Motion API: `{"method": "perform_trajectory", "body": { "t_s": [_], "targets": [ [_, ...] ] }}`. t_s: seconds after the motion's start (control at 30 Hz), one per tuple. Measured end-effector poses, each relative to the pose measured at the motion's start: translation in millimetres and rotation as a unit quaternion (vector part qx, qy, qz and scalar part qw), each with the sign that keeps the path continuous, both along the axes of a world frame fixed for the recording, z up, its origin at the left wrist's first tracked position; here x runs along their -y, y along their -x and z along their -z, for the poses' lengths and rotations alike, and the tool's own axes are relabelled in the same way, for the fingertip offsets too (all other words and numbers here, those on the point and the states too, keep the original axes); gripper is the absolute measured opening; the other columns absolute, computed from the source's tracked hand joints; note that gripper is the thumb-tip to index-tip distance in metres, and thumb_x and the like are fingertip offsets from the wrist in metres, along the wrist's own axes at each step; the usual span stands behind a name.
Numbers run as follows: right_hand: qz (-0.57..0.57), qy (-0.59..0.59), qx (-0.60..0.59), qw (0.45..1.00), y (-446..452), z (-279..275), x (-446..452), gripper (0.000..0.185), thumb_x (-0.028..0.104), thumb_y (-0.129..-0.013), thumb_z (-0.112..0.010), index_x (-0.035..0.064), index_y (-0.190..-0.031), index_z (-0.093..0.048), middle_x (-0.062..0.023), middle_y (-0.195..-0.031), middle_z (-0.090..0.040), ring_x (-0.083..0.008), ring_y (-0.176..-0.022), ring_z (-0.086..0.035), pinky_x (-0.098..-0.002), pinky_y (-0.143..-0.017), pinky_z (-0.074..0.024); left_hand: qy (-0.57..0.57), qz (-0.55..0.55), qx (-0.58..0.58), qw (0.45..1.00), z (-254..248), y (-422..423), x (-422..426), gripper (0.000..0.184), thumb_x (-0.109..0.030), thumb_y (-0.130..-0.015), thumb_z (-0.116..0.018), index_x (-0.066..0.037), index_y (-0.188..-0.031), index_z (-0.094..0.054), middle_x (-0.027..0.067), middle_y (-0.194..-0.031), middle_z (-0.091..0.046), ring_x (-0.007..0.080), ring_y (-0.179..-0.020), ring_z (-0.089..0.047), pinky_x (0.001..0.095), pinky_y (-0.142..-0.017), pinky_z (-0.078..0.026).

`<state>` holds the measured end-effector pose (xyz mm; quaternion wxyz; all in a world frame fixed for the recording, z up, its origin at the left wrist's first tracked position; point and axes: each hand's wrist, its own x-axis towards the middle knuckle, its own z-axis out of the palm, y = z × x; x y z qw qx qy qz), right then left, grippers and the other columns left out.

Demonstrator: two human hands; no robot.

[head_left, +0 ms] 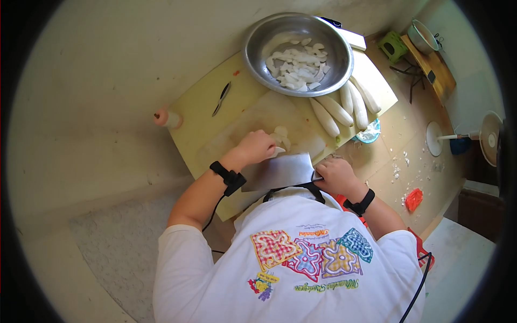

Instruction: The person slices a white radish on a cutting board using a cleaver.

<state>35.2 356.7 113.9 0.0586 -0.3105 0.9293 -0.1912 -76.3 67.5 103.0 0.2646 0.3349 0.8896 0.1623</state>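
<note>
My left hand is closed on a small white vegetable piece over the whitish cutting board. A few cut pieces lie just beyond its fingers. With fingers wrapped round the handle, my right hand holds a wide cleaver. The blade lies nearly flat near the board's close edge, its top corner just below the held piece. Several long, peeled white vegetables rest at the board's right. Behind them, a large metal bowl contains many white slices.
On the pale table are a peeler and, at its left edge, a pink-capped bottle. A blue-rimmed container stands below the right edge. Scraps and a red bag lie on the floor, with a fan farther right.
</note>
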Motion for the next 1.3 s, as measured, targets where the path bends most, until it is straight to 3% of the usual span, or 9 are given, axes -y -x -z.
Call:
{"method": "perform_trajectory", "body": {
  "t_s": [0.07,0.17,0.57,0.7,0.83,0.9,0.97,1.07,1.3],
  "targets": [
    [0.000,-0.005,0.005,1.000,-2.2,-0.8,-6.3,0.024,0.031,-0.073,-0.072,0.0093,-0.075,-0.063,-0.0092,-0.069,-0.064,-0.0290,-0.067,-0.066,-0.0415,-0.060,-0.0525,-0.007,-0.069,-0.020,0.997,10.0,9.8,3.4,0.022,-0.021,-0.088,-0.058,-0.007,-0.091,-0.074,0.0122,-0.095,-0.071,0.0337,-0.098,-0.061,0.0456,-0.086,-0.050],
    [0.015,-0.032,0.028,0.999,-11.9,4.1,-19.9,0.025,0.033,-0.074,-0.072,0.0092,-0.076,-0.063,-0.0092,-0.069,-0.064,-0.0292,-0.068,-0.066,-0.0418,-0.060,-0.0524,0.017,-0.068,-0.044,0.997,42.1,30.8,7.4,0.023,-0.022,-0.090,-0.056,-0.008,-0.093,-0.074,0.0126,-0.097,-0.070,0.0345,-0.100,-0.060,0.0462,-0.088,-0.050],
    [0.190,-0.019,0.070,0.979,-71.3,14.4,-71.7,0.023,0.027,-0.069,-0.076,0.0088,-0.071,-0.061,-0.0093,-0.067,-0.064,-0.0294,-0.064,-0.064,-0.0426,-0.061,-0.0520,0.119,0.011,-0.125,0.985,92.3,66.9,-42.1,0.018,-0.020,-0.086,-0.059,-0.012,-0.093,-0.074,0.0067,-0.099,-0.070,0.0299,-0.106,-0.059,0.0441,-0.088,-0.052],
    [0.243,0.023,0.081,0.966,-83.0,17.1,-80.6,0.020,0.022,-0.067,-0.074,0.0079,-0.069,-0.060,-0.0105,-0.066,-0.063,-0.0299,-0.064,-0.064,-0.0431,-0.060,-0.0518,0.114,0.018,-0.146,0.983,91.2,71.0,-40.3,0.017,-0.019,-0.085,-0.060,-0.012,-0.092,-0.074,0.0073,-0.100,-0.070,0.0303,-0.105,-0.059,0.0433,-0.086,-0.053],
    [0.276,0.038,0.080,0.957,-85.6,19.0,-79.0,0.020,0.020,-0.067,-0.074,0.0064,-0.068,-0.059,-0.0127,-0.066,-0.062,-0.0317,-0.064,-0.063,-0.0444,-0.060,-0.0513,0.043,-0.069,-0.128,0.988,89.4,63.9,-28.4,0.020,-0.018,-0.085,-0.058,-0.008,-0.091,-0.074,0.0105,-0.101,-0.069,0.0322,-0.104,-0.060,0.0438,-0.086,-0.053],
    [0.301,0.075,0.110,0.944,-80.5,20.8,-76.2,0.020,0.019,-0.070,-0.072,0.0039,-0.071,-0.060,-0.0158,-0.067,-0.062,-0.0351,-0.065,-0.063,-0.0454,-0.061,-0.0503,0.006,-0.116,-0.134,0.984,86.9,57.0,-14.5,0.019,-0.018,-0.085,-0.058,-0.008,-0.091,-0.074,0.0119,-0.101,-0.069,0.0326,-0.103,-0.061,0.0439,-0.085,-0.052],
    [0.307,0.095,0.143,0.936,-70.7,17.6,-68.9,0.020,0.020,-0.071,-0.071,0.0026,-0.072,-0.061,-0.0172,-0.069,-0.063,-0.0355,-0.064,-0.062,-0.0448,-0.060,-0.0498,-0.085,-0.247,-0.110,0.959,81.4,38.3,2.8,0.018,-0.019,-0.083,-0.062,-0.006,-0.090,-0.073,0.0141,-0.100,-0.069,0.0337,-0.100,-0.061,0.0453,-0.082,-0.051],
    [0.306,0.123,0.231,0.915,-50.0,21.3,-58.3,0.026,0.025,-0.077,-0.070,0.0004,-0.077,-0.064,-0.0192,-0.069,-0.063,-0.0345,-0.062,-0.061,-0.0426,-0.059,-0.0486,-0.083,-0.298,-0.040,0.950,82.2,1.5,27.0,0.017,-0.019,-0.081,-0.064,-0.005,-0.088,-0.072,0.0151,-0.096,-0.069,0.0352,-0.095,-0.062,0.0464,-0.081,-0.050],
    [0.270,0.128,0.434,0.850,5.0,34.3,-16.5,0.055,0.047,-0.098,-0.058,-0.0048,-0.082,-0.068,-0.0131,-0.065,-0.063,-0.0203,-0.059,-0.056,-0.0376,-0.060,-0.0470,-0.139,-0.293,-0.097,0.941,109.5,-75.2,50.4,0.018,-0.021,-0.082,-0.070,-0.004,-0.090,-0.071,0.0153,-0.088,-0.068,0.0345,-0.085,-0.064,0.0427,-0.074,-0.052]
  ]
}}
